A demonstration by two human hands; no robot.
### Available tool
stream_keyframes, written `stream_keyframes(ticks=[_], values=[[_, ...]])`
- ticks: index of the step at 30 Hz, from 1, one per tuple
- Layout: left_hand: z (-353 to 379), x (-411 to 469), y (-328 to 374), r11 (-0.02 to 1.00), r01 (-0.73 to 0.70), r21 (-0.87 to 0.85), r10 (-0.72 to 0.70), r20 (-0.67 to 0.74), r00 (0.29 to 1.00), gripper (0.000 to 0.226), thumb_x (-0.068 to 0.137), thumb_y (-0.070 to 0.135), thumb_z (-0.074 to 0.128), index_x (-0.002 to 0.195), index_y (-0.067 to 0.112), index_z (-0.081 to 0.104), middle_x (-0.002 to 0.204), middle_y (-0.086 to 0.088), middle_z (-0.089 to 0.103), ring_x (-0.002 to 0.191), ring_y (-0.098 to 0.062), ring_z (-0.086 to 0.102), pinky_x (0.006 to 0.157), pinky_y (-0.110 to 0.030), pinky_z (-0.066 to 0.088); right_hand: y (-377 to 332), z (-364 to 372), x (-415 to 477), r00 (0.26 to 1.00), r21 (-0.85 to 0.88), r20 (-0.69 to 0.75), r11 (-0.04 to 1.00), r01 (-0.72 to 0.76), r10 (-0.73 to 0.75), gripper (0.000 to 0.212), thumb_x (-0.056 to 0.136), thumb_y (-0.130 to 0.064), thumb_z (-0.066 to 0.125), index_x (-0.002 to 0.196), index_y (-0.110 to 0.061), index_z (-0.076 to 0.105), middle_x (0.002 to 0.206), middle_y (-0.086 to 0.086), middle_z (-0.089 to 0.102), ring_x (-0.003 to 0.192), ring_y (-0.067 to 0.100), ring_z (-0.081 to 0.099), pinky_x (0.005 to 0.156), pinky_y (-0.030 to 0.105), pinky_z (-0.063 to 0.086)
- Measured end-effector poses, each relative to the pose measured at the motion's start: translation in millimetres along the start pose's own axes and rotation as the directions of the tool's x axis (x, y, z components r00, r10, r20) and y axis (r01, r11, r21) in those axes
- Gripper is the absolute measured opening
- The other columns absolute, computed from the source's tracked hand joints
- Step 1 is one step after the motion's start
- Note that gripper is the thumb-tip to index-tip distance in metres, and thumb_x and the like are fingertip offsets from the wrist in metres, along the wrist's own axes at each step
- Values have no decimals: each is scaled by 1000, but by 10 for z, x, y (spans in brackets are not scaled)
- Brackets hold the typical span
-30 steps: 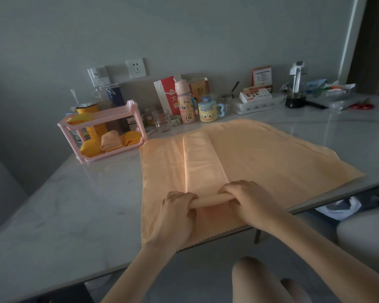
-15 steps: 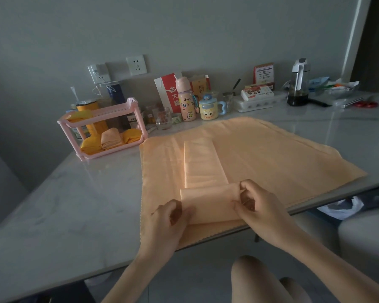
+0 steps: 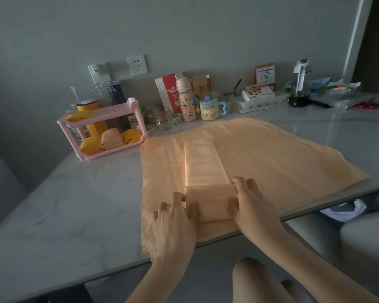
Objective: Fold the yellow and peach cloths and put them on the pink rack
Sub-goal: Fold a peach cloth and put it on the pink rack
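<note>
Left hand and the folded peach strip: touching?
Touching. The head view shows the left hand pressed against the left end of the folded peach strip, fingers overlapping its edge with no gap; the right hand grips the other end.

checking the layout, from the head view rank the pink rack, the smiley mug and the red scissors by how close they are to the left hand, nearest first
From the left hand:
1. pink rack, far left on the table, folded cloths on its lower shelf.
2. smiley mug, further back, near the wall, centre.
3. red scissors, far right end of the table.
</note>
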State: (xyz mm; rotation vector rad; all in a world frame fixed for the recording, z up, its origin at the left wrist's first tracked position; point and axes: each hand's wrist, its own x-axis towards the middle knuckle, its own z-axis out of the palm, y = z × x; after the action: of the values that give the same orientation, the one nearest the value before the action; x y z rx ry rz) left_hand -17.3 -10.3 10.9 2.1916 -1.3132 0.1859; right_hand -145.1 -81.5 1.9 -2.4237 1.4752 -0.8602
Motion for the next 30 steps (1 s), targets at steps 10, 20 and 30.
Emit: stream_keyframes(ticks=[10,20,30], values=[[129,82,-76,993,-41,106,40,11,999,26,91,43,44,99,19,51,78,0,67,91,-24,54,75,-34,30,-130,30,1,957,-195,-171,960,200,-234,52,36,4,81,84,-4,65,85,15,60,58,23,57,45,29,47],[233,70,-261,856,-517,-12,518,11,856,28,79,24,42,103,26,58,104,8,65,101,-9,54,87,-22,37,49,371,-52,834,-74,38,830,552,-551,55,100,-40,20,111,-14,67,114,1,67,106,16,63,96,28,36],[127,68,-391,863,-505,3,461,405,790,109,55,69,-24,147,13,-10,139,10,-29,132,-11,-26,109,-29,-18,151,314,-101,856,-152,-81,855,496,-511,63,95,-60,14,136,-18,37,122,18,60,129,24,42,108,22,14]])
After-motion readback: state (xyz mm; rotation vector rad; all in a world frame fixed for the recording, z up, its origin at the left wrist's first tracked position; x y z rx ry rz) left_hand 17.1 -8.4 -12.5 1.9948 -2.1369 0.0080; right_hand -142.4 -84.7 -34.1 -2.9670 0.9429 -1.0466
